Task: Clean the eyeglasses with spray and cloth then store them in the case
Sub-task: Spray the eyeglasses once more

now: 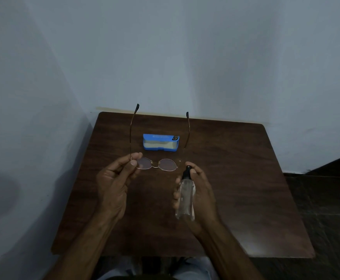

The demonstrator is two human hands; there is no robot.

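Here, my left hand [115,178] pinches the glasses [156,164] by the left lens rim, thumb and fingers curled on the frame. The temples are unfolded and point away from me toward the wall [185,57], and the lenses hang above the table [235,158]. My right hand [197,190] grips the spray bottle [185,196], clear with a black nozzle, just right of the glasses, nozzle up near the right lens. The blue case [161,142] lies open on the table beyond the lenses, between the temples.
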